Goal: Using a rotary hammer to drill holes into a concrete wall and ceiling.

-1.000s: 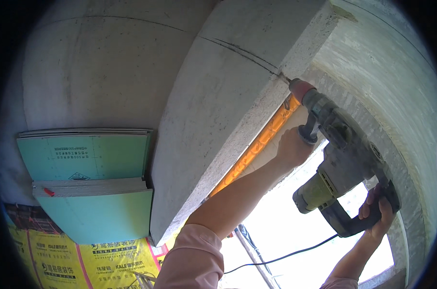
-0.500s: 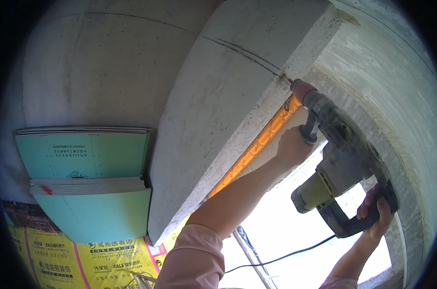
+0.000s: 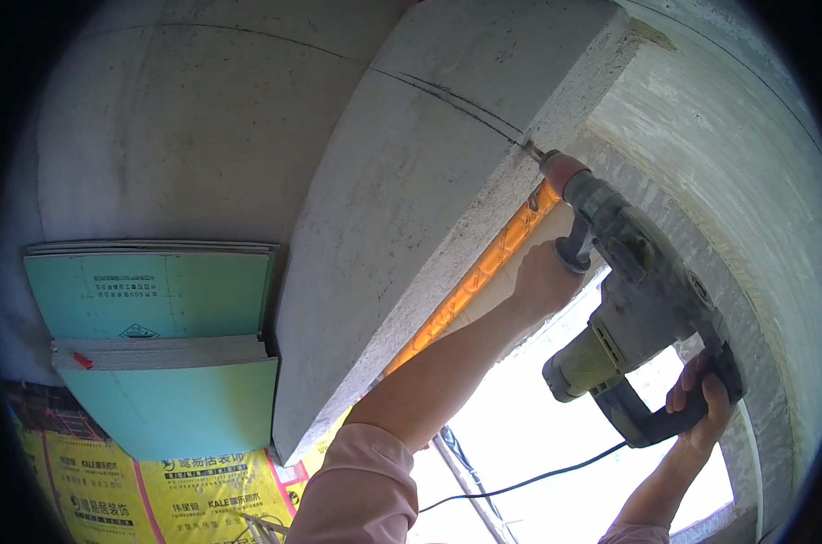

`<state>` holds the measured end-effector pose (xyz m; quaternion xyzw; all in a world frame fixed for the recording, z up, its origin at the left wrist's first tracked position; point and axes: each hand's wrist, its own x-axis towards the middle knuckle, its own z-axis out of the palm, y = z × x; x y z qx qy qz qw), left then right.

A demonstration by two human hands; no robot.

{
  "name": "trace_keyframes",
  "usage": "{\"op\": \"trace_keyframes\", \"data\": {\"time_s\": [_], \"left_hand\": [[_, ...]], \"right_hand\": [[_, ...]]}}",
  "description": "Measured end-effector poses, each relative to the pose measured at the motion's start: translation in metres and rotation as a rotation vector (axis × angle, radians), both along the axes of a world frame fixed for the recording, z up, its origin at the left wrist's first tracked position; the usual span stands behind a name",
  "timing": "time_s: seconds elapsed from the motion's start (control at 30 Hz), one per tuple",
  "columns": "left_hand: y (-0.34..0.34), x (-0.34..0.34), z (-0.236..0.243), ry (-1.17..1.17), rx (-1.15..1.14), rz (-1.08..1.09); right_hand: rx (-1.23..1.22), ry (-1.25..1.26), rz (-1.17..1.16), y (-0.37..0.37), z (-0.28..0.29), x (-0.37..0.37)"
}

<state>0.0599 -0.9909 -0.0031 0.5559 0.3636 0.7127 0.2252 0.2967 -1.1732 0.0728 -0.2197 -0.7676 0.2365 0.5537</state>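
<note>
A dusty grey and olive rotary hammer drill (image 3: 651,295) with a reddish chuck is held up between both my hands. Its bit (image 3: 533,151) meets the edge of a concrete beam (image 3: 411,181), at the end of dark marking lines. My left hand (image 3: 549,276) is closed around the drill's side handle, just behind the chuck. Around the rear grip my right hand (image 3: 705,403) is wrapped, its fingers through the loop. Whether a finger presses the trigger cannot be made out.
Green boards (image 3: 157,403) are stacked at the left. Yellow printed sheeting (image 3: 202,499) lies below them. An orange strip (image 3: 470,286) runs along the beam's underside. The drill's black cable (image 3: 529,480) hangs across a bright opening. A rough wall (image 3: 719,136) rises at the right.
The view has shifted slightly, so the drill and both hands sit a little further left. My grip on both handles is the same, and the bit stays at the beam's edge.
</note>
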Motion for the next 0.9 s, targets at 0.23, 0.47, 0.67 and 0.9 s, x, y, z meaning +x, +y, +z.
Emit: {"op": "trace_keyframes", "data": {"time_s": [0.23, 0.47, 0.67, 0.9], "left_hand": [[0.0023, 0.0032, -0.0024, -0.028, 0.073, 0.042], [0.0047, 0.0022, -0.001, -0.033, 0.053, 0.036], [0.0029, -0.0002, -0.0024, -0.034, 0.029, 0.025], [0.0037, -0.0009, 0.0001, -0.06, 0.073, 0.015]], "right_hand": [[-0.034, 0.021, 0.01, -0.0024, -0.0006, -0.0002], [0.02, -0.028, 0.003, -0.0004, 0.0007, -0.0026], [-0.034, 0.011, 0.031, 0.0012, 0.0023, -0.005], [-0.016, 0.015, 0.006, 0.0036, 0.0026, -0.005]]}}
